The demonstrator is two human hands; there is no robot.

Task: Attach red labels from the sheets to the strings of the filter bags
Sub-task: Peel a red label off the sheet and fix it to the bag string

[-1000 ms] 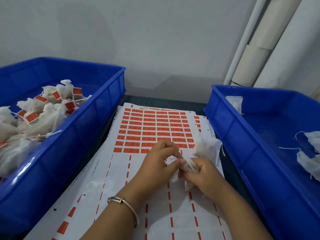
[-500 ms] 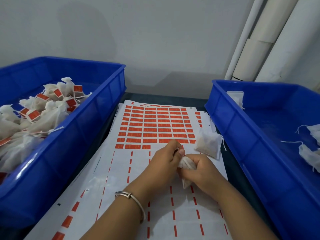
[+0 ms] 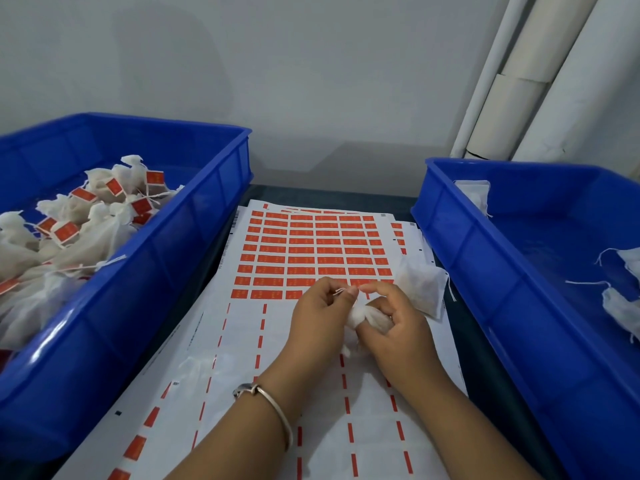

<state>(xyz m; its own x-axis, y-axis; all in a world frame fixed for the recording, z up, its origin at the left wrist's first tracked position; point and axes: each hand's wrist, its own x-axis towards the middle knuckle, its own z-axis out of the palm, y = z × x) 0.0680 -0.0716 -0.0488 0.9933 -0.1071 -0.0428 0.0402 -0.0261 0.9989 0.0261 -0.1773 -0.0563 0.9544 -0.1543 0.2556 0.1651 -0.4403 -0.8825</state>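
Observation:
A white sheet of red labels (image 3: 311, 251) lies between two blue bins, its near half stripped to thin red strips. Over the sheet's middle my right hand (image 3: 398, 327) grips a bunched white filter bag (image 3: 367, 317). My left hand (image 3: 320, 318) pinches the bag's white string (image 3: 341, 291) between thumb and fingertips, just above the bag. A second filter bag (image 3: 422, 289) lies flat on the sheet's right edge, apart from both hands.
The blue bin on the left (image 3: 194, 230) holds several filter bags with red labels attached (image 3: 83, 216). The blue bin on the right (image 3: 460, 247) holds a few unlabelled bags (image 3: 620, 310). White pipes (image 3: 519, 81) run up the back wall.
Both hands moved slightly away from me with the bag. The left hand's fingers have drawn the string out above the bunched bag.

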